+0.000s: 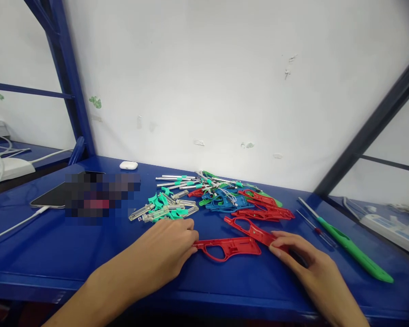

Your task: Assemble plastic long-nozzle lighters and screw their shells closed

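Note:
Pinched at its narrow end, a red lighter shell half (230,248) is in my left hand (172,243), its hollow inside facing up. My right hand (301,259) grips the wide end of a second red lighter shell half (250,230) between thumb and fingers. The two halves lie close together just above the table, and the second one's trigger loop points up and left. Behind them is a heap of more red shell halves (267,213) and blue shell halves (225,202). Clear fuel tanks with teal parts (167,209) sit beyond my left hand.
Metal tubes with wires (180,183) lie at the back of the blue table (218,286). To the right are a green long lighter (357,252) and a thin screwdriver (318,230). A phone (52,194) with a white cable and a white earbud case (128,165) are on the left.

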The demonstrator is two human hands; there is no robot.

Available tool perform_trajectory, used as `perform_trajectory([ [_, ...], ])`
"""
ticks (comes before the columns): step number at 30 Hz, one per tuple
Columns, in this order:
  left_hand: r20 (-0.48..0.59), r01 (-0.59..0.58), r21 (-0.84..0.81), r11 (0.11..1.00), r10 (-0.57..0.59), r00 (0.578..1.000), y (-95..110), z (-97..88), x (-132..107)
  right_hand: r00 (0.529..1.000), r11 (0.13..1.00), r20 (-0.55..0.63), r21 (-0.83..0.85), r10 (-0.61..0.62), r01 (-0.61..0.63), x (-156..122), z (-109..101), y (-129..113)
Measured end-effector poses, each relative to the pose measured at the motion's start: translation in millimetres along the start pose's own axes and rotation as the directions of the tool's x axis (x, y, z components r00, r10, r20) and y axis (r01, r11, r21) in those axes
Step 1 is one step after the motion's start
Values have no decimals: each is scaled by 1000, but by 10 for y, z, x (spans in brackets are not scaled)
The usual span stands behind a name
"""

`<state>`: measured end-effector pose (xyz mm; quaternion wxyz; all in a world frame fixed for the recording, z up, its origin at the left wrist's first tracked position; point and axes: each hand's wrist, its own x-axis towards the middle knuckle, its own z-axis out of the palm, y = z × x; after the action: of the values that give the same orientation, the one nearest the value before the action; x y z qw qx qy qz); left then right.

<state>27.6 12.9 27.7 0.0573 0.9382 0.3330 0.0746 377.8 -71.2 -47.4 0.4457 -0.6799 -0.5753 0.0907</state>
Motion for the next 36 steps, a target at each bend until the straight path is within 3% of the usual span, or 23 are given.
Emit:
perform_trajectory([
  [5, 34, 56, -39, 998, -55, 998, -144, -79, -160, 997, 995, 12, -70, -70, 71, 20, 24, -60],
  [10, -128, 80, -25, 996, -83, 988, -492, -149, -223, 990, 988, -81, -113, -115, 105, -31, 43, -150],
  [14, -194, 162, 6, 987, -158, 968, -698, -245, -230, 974, 967, -19, -130, -224, 220, -84, 84, -237],
  [21, -176, 192, -27, 981, -194, 965, -652, -239, -240, 941, 921, 6, -203, -339, 333, -77, 95, -264],
  [24, -154, 192, -33, 981, -195, 969, -620, -241, -229, 928, 879, 3, -318, -374, 355, 135, 100, -422],
  [27, -134, 202, -17, 979, -203, 970, -621, -268, -220, 927, 789, 168, -489, -334, 373, 525, 191, -754],
  [31, -124, 218, -5, 976, -217, 968, -623, -325, -222, 907, 733, 330, -543, -262, 409, 1148, 459, -1192],
  [36, -122, 233, -3, 972, -232, 965, -609, -362, -236, 891, 688, 410, -591, -193, 421, 1652, 883, -1417],
])
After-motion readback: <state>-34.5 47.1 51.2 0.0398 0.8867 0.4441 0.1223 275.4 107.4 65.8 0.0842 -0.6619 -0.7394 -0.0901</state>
